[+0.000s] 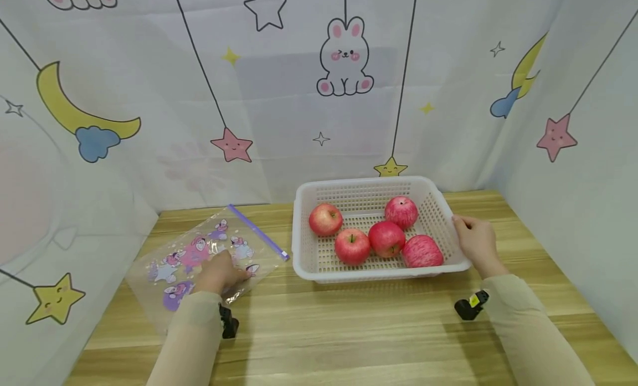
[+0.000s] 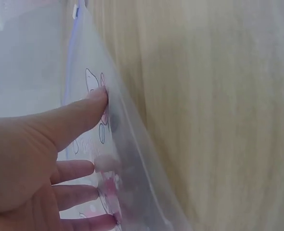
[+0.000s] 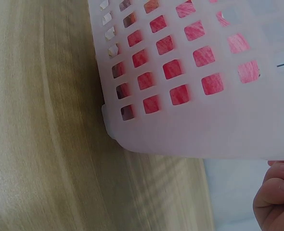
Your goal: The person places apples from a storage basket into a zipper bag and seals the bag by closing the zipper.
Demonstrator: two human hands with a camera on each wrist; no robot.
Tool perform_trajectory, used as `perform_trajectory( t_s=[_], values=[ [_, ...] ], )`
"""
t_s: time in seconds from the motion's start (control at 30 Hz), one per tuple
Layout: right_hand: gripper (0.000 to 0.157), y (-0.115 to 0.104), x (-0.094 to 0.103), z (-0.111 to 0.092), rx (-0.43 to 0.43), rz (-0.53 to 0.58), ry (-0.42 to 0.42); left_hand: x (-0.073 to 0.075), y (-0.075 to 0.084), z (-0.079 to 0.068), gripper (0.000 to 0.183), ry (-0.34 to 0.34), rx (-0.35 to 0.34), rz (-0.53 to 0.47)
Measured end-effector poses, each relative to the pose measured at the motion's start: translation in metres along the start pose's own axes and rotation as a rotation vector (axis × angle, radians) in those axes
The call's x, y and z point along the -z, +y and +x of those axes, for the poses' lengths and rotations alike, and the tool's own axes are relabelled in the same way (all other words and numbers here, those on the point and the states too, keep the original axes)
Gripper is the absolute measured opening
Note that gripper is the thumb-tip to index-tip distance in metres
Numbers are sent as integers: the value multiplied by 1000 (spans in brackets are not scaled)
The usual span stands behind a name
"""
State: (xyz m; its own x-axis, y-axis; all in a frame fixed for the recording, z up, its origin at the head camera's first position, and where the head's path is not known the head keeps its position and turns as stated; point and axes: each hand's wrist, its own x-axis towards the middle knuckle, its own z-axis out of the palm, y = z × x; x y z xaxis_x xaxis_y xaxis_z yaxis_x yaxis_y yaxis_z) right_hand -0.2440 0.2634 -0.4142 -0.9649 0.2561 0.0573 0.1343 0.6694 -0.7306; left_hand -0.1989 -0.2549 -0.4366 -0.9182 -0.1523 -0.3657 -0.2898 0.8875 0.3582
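A white plastic basket (image 1: 379,275) with perforated walls stands on the wooden table, holding several red apples (image 1: 353,246). My right hand (image 1: 476,243) grips the rim at its right end. The curled fingers (image 3: 277,190) show at the edge of the right wrist view, beside the basket wall (image 3: 195,130). To the left lies a clear zip bag (image 1: 194,253) with cartoon prints and a purple slider zipper (image 1: 259,231). My left hand (image 1: 219,272) rests on the bag. In the left wrist view the thumb (image 2: 79,118) is extended against the plastic, the other fingertips touching it lower down.
The wooden table (image 1: 339,330) reaches back to a white curtain (image 1: 279,98) printed with stars, moons and a rabbit. Curtain also hangs along both sides. A small black device (image 1: 229,322) sits at the left wrist and another (image 1: 471,305) at the right.
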Motion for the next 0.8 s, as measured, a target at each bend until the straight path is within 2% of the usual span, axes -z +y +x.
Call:
perform_trajectory(
  t_s=[0.13, 0.3, 0.6, 0.7, 0.8],
  values=[
    [48, 2, -1, 1, 7, -1, 11, 1, 3, 2, 77, -34, -30, 27],
    [48, 2, -1, 1, 4, 1, 8, 2, 5, 4, 75, -67, -83, 97],
    [48, 1, 0, 0, -5, 7, 1, -3, 5, 5, 83, -65, -31, -18],
    [48, 1, -1, 0, -7, 13, 0, -5, 7, 5, 83, -54, -27, -29],
    [49, 1, -1, 0, -9, 9, -1, -7, 8, 5, 91, -47, -20, -15]
  ],
)
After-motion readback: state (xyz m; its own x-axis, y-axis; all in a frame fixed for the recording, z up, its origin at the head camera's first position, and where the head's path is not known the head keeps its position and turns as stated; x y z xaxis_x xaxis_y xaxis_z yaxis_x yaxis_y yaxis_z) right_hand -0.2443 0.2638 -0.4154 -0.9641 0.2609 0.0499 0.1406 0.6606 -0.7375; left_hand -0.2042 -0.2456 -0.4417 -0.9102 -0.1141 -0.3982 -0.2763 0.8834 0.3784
